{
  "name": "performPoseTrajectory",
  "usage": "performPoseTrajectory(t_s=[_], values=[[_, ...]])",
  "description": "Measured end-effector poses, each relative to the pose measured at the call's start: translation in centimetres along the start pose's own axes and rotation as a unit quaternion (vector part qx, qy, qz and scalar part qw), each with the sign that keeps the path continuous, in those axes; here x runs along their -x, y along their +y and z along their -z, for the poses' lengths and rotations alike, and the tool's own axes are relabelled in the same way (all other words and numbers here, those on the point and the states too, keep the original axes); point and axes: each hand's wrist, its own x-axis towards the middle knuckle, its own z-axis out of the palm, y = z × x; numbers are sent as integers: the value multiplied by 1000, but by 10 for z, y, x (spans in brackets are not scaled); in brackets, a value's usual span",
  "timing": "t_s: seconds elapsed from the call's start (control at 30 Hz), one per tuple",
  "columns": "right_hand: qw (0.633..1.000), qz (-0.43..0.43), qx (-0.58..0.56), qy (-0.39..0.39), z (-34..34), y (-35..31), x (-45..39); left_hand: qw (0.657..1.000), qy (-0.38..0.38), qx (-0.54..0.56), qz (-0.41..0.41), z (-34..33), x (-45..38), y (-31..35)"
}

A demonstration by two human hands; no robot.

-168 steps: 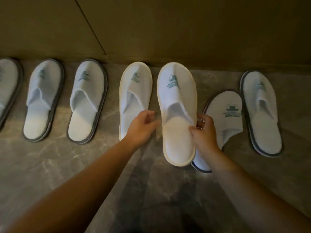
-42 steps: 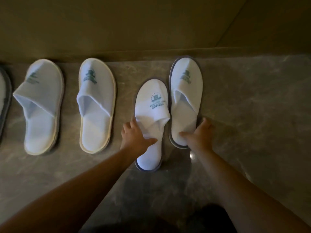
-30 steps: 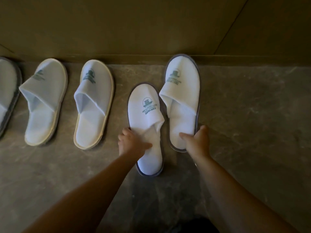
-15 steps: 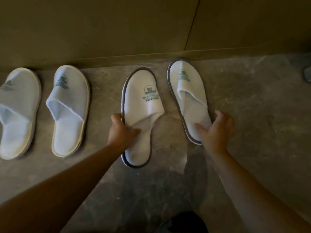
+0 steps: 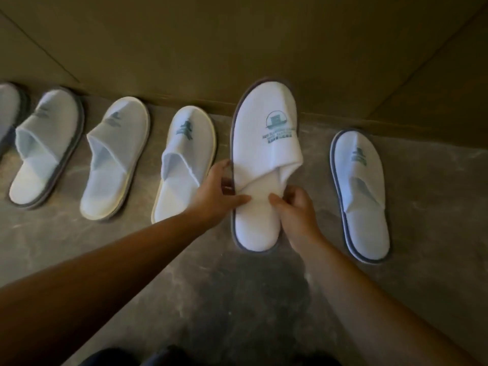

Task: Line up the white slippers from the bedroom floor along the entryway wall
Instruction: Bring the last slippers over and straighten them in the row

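A white slipper with a grey edge and a green logo (image 5: 266,143) is held between both hands, its toe toward the wall. My left hand (image 5: 216,191) grips its left side with the thumb on the insole. My right hand (image 5: 295,210) pinches the right side at the strap's opening. Another grey-edged white slipper (image 5: 361,191) lies on the floor to the right. To the left, two cream-edged slippers (image 5: 182,165) (image 5: 113,159) and a grey-edged one (image 5: 45,146) lie in a row, toes to the wall.
A brown wall (image 5: 237,48) with a low skirting runs along the top of the view. The floor (image 5: 237,299) is dark marbled stone. Part of one more slipper (image 5: 8,112) shows at the far left edge.
My right hand left the rightmost slipper and joined my left hand on the logo slipper, which now appears raised and nearer the wall. The view has shifted, showing more slippers at left.
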Motion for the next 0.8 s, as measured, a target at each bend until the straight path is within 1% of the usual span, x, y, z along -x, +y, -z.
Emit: performPoseTrajectory(t_s=[0.13,0.2,0.27,0.33,0.43,0.47,0.53,0.63,0.67,0.73,0.8], values=[[994,1,92,65,2,-3,-22,995,-14,-67,-67,20,-7,-24],[986,-7,143,90,6,-3,-26,991,-26,-104,-80,25,-7,-41],[979,-14,172,110,8,-1,-27,984,-15,-152,-88,28,-5,-57],[977,-27,170,128,6,5,-26,978,-14,-183,-101,27,-5,-72],[980,-79,126,133,-10,23,-21,964,-21,-238,-115,28,-8,-93],[978,-86,135,137,-16,30,-20,960,-17,-254,-115,29,-10,-100],[965,-69,194,164,-23,41,-18,954,-5,-276,-115,33,-11,-112],[928,-20,298,220,-30,51,-12,950,7,-290,-116,42,-12,-129],[920,-1,321,225,-34,56,-6,949,8,-293,-115,45,-12,-134],[913,18,351,207,-46,67,6,946,5,-304,-110,50,-13,-143],[913,1,370,170,-57,78,11,940,-1,-325,-104,53,-14,-150]])
